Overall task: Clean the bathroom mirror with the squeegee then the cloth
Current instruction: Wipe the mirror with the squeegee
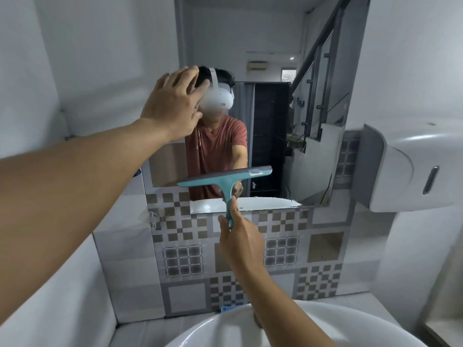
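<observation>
**Grip low, blade crosswise**

The right hand (pixel 239 234) sits just below the bottom edge of the tall frameless wall mirror (pixel 263 46). Its thumb and fingers are closed around the lower end of the handle of a teal plastic squeegee (pixel 226 182). The left hand (pixel 175 101) is up at the mirror's left edge. Its fingers are straight and spread and hold nothing, and the palm seems to lie flat on the glass as a brace.

The squeegee is in the lower part of the mirror. Its blade lies across the glass, close to level with the right end tipped slightly higher, and appears to touch the surface. The handle drops from the middle of the blade, square to it, and crosses the mirror's bottom edge into the right hand. That makes the right hand the nearer one and the one that drives the tool, while the left is well apart, up and to the left.

As I judge it, the coming stroke is a pull along the handle's line, down toward the bottom edge. The blade has to stay crosswise as it goes, with only a short strip of glass left under it.

Grey and brown patterned wall tiles (pixel 280 249) run below the mirror. Under them is the rim of a white ceramic basin (pixel 200 329). A white plastic wall dispenser (pixel 400 166) hangs to the right of the mirror. No cloth is in view.
</observation>
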Tool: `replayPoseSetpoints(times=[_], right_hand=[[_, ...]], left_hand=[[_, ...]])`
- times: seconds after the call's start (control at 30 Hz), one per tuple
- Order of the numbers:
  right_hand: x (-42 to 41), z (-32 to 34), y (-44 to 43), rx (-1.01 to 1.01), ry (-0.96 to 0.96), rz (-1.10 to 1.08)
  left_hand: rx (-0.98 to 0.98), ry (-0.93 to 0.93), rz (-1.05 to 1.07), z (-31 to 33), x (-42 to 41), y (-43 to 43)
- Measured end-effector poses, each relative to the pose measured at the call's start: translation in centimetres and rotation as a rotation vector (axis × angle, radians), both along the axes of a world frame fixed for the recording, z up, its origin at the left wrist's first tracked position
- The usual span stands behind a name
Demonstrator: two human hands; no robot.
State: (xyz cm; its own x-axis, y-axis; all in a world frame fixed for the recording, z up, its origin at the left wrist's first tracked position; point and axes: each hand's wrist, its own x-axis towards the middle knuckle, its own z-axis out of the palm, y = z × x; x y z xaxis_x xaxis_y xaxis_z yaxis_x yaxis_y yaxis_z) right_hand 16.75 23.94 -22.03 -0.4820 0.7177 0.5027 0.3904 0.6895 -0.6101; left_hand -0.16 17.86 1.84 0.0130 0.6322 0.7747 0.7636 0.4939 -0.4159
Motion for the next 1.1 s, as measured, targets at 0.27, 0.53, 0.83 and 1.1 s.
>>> replayPoseSetpoints(times=[0.27,0.53,0.83,1.1], right_hand=[[1.7,0.0,1.8,0.259,-0.315,0.015],[5.2,1.8,6.9,0.585,-0.501,0.007],[6.4,2.5,10.7,0.839,-0.419,-0.005],[8.0,3.5,13.3,0.825,-0.413,-0.005]], left_hand=[[0.000,-0.007,0.036,0.0,0.2,0.1],[0.069,-0.034,0.066,-1.4,0.9,0.9],[0.044,-0.058,0.093,-2.2,1.5,1.1],[0.012,-0.072,0.084,-2.9,0.9,1.3]])
